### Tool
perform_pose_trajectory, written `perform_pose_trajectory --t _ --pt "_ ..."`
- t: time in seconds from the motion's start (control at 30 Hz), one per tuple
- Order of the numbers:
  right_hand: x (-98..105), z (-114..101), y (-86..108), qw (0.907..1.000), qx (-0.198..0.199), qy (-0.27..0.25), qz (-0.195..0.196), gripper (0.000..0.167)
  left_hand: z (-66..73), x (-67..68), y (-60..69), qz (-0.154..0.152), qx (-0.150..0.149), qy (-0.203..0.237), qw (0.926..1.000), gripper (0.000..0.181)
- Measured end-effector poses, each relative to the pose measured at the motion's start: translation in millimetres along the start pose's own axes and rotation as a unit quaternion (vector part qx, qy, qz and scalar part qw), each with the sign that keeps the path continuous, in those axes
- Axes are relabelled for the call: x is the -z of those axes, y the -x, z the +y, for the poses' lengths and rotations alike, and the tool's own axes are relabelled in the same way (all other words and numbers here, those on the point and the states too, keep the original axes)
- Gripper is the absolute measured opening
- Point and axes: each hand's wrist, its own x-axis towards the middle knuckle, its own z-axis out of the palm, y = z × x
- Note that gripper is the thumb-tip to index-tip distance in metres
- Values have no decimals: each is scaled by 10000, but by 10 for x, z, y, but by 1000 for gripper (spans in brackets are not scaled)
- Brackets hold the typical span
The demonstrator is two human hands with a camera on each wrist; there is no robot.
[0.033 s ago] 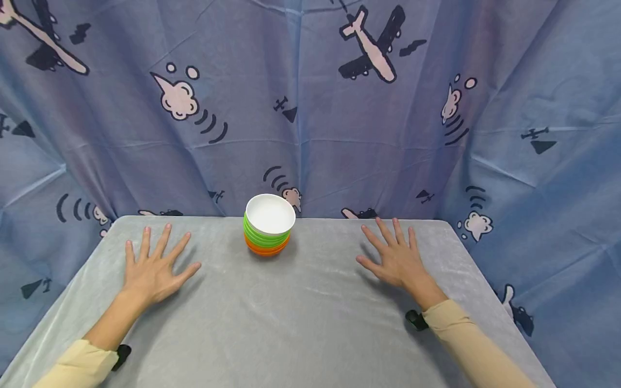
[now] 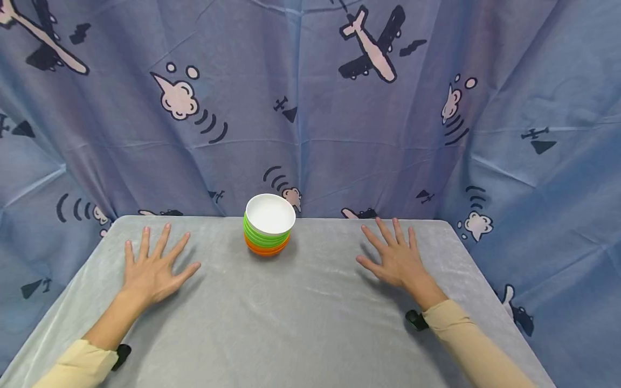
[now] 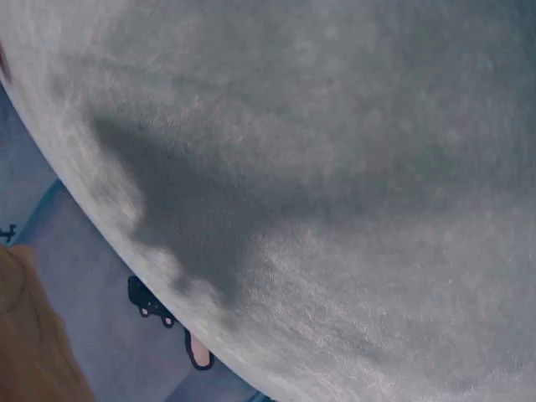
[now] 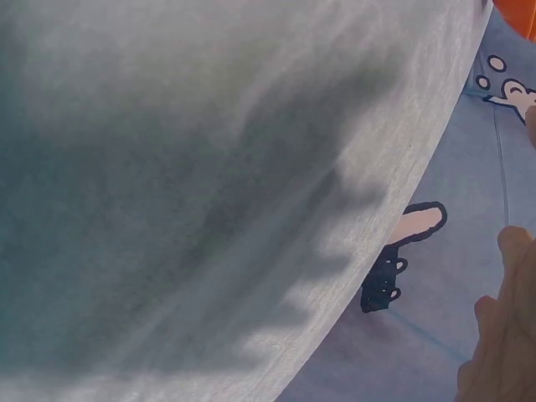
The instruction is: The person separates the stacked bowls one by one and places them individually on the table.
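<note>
A stack of nested bowls (image 2: 269, 223) stands near the table's back edge, white on top, green in the middle and orange at the bottom. To its left, the left hand (image 2: 151, 275) is spread with straight fingers and holds nothing. On the other side, the right hand (image 2: 398, 258) is spread too, palm down and empty. Neither hand touches the bowls. Part of the left hand (image 3: 38, 335) shows at the lower left of the left wrist view. In the right wrist view, part of the right hand (image 4: 507, 327) and a bit of orange bowl (image 4: 517, 15) appear at the right.
A pale grey cloth covers the table (image 2: 271, 334). Behind and beside it hangs a blue curtain (image 2: 320, 108) printed with planes and clouds. Dark devices (image 2: 122, 357) sit at both wrists. Hand shadows fall on the cloth.
</note>
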Motion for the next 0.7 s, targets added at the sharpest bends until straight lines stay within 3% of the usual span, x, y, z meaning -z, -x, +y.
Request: perform_pose_trajectory --t 0.33,0.47,0.6,0.7 --pt "25 11 -31 9999 97 -105 -84 85 -71 58 -15 28 62 -39 10000 85" --pt "33 8 -26 9988 387 -287 -130 82 -63 67 2 51 2 74 10000 82" --pt "48 -8 -57 9894 854 -1176 -26 77 -15 100 2 71 -184 447 9988 78" --pt "70 -44 -103 9647 1051 -2407 188 71 53 146 -32 143 -194 950 9952 78"
